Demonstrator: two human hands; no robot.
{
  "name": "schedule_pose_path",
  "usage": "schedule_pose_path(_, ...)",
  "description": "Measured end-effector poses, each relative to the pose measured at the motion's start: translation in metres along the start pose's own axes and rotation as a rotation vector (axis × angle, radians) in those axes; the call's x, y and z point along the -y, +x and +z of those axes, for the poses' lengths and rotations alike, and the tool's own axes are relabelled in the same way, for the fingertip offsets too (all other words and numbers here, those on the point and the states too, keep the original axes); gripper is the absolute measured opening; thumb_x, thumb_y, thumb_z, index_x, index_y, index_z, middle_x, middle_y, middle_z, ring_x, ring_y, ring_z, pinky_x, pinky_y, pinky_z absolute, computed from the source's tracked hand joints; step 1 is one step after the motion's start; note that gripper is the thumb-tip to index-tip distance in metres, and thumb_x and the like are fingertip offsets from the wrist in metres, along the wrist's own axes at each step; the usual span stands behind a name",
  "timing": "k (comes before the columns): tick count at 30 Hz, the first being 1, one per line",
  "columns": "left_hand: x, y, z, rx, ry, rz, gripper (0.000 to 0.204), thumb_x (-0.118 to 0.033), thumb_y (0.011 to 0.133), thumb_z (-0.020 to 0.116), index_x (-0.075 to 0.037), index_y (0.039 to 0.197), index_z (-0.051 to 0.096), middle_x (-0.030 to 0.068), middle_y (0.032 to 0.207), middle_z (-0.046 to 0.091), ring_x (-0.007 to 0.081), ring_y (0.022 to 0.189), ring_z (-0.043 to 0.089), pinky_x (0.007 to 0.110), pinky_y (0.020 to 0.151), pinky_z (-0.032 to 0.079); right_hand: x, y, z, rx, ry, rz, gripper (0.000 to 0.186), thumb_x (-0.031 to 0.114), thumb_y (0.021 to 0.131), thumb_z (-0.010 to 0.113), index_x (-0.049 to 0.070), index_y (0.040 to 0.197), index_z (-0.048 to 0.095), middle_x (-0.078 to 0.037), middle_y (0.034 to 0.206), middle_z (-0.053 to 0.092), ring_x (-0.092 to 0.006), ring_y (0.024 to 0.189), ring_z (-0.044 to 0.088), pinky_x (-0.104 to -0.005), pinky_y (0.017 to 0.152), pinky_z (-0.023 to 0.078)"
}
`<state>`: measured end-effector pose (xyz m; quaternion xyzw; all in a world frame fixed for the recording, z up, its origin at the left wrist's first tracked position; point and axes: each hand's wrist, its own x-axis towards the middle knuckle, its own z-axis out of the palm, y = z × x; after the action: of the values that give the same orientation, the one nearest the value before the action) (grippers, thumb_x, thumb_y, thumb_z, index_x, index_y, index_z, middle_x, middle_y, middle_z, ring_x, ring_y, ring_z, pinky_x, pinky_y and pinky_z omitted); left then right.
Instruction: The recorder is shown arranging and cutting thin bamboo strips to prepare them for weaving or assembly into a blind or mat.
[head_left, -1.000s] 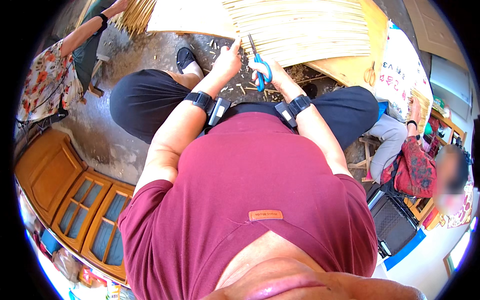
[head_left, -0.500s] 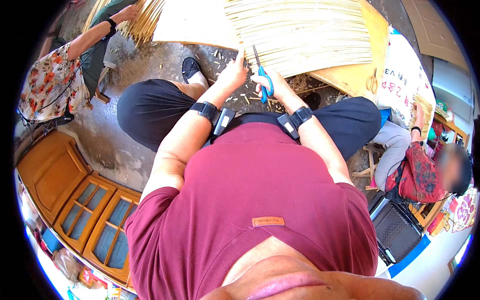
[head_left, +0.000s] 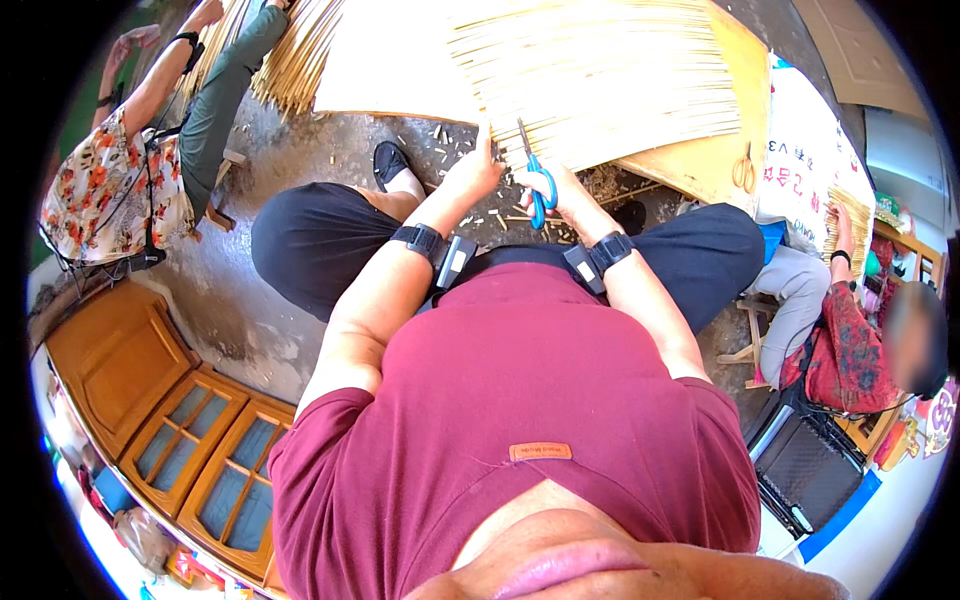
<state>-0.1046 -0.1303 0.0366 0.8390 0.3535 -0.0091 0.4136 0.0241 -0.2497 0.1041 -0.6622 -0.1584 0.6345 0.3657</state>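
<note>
My right hand (head_left: 566, 194) grips a pair of blue-handled scissors (head_left: 541, 190), fingers in the loops. The dark blades point away from me, toward the near edge of a broad layer of thin pale strips (head_left: 600, 75). Beside it on the left, my left hand (head_left: 472, 174) reaches to the lower left corner of that layer. Its index finger is extended and the other fingers are curled in. Anything pinched between them is too small to make out. The strips lie side by side on a light wooden board (head_left: 680, 165).
Short cut pieces (head_left: 440, 132) litter the floor. Orange-handled scissors (head_left: 743, 172) lie on the board's right, near a white printed sack (head_left: 800, 150). Bundled strips (head_left: 300, 60) stand by a person in a floral top (head_left: 100, 190); another person (head_left: 850, 350) sits at right.
My hands and scissors appear slightly lower in the picture, along with most of the scene. My grip on the scissors stays. At left, the person's arm and green-trousered leg have moved.
</note>
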Motion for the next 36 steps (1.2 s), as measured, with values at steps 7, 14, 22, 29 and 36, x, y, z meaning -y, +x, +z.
schedule_pose_path(7,0.002,0.011,-0.013,-0.131,0.007,-0.077,0.069,-0.019,0.082,0.064,-0.007,0.140,0.029,0.0286,0.092,0.061,0.0440,0.090,0.060,0.045,0.082,0.048,-0.005,-0.009,-0.010,-0.091,0.141,-0.113,0.024,0.027,0.087,0.062,0.005,0.093,0.055,-0.005,0.065,0.061,-0.0121,0.049,0.059,-0.0215,0.041,0.041)
schedule_pose_path(14,-0.024,0.026,-0.031,-0.528,0.058,0.280,0.042,-0.014,0.082,0.060,-0.002,0.121,0.051,0.0245,0.125,0.046,0.0413,0.115,0.047,0.044,0.094,0.044,-0.023,-0.002,-0.008,-0.046,0.225,-0.205,0.026,0.033,0.087,0.061,0.009,0.095,0.055,-0.003,0.069,0.061,-0.0103,0.055,0.060,-0.0204,0.044,0.043)
schedule_pose_path(22,-0.067,0.095,-0.009,-0.171,0.261,0.187,0.065,-0.045,0.088,0.054,-0.015,0.143,0.034,0.0176,0.151,0.023,0.0418,0.137,0.020,0.054,0.109,0.022,-0.021,0.007,-0.018,-0.314,0.810,-0.484,0.019,0.021,0.087,0.062,0.005,0.093,0.053,-0.008,0.068,0.057,-0.0171,0.056,0.059,-0.0291,0.052,0.051)
schedule_pose_path(29,-0.061,0.118,-0.001,-0.206,0.767,0.131,0.072,-0.056,0.088,0.044,-0.021,0.148,0.023,0.0065,0.156,0.010,0.0314,0.144,0.004,0.061,0.110,0.007,-0.028,0.007,-0.024,-0.326,0.885,-0.518,0.019,0.026,0.090,0.059,0.010,0.097,0.051,-0.003,0.067,0.061,-0.0106,0.053,0.060,-0.0201,0.042,0.043)
schedule_pose_path(36,-0.044,0.142,-0.018,-0.241,0.889,0.179,0.070,-0.052,0.089,0.046,-0.022,0.148,0.023,0.0057,0.156,0.011,0.0293,0.144,0.007,0.060,0.110,0.010,-0.027,0.004,-0.046,-0.332,0.922,-0.542,0.019,0.026,0.091,0.059,0.009,0.094,0.050,-0.003,0.066,0.059,-0.0111,0.052,0.059,-0.0206,0.042,0.043)
